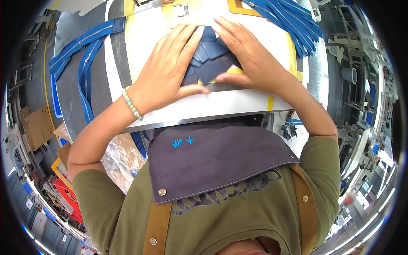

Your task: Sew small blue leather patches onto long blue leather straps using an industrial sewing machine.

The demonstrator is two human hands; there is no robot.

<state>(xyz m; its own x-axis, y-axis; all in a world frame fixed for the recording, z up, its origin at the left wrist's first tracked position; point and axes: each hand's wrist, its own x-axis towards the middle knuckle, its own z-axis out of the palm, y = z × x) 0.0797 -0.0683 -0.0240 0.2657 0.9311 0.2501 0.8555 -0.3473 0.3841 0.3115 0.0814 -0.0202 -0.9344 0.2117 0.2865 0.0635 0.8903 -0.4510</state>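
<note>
A heap of small dark blue leather pieces (211,59) lies on the white worktable (212,106), close to its near edge. My left hand (170,70) lies flat over the heap's left side, fingers spread, with a beaded bracelet on the wrist. My right hand (246,55) covers the heap's right side, thumb pressing along the lower edge. Both hands cup the pieces together from either side. Much of the heap is hidden under my palms.
Blue zipper strips (85,46) hang over the table's left side, and more blue strips (293,21) fan out at the back right. A tan leather piece (240,6) lies at the far edge. Clear plastic bags (121,157) and cardboard (38,125) sit on the floor to the left.
</note>
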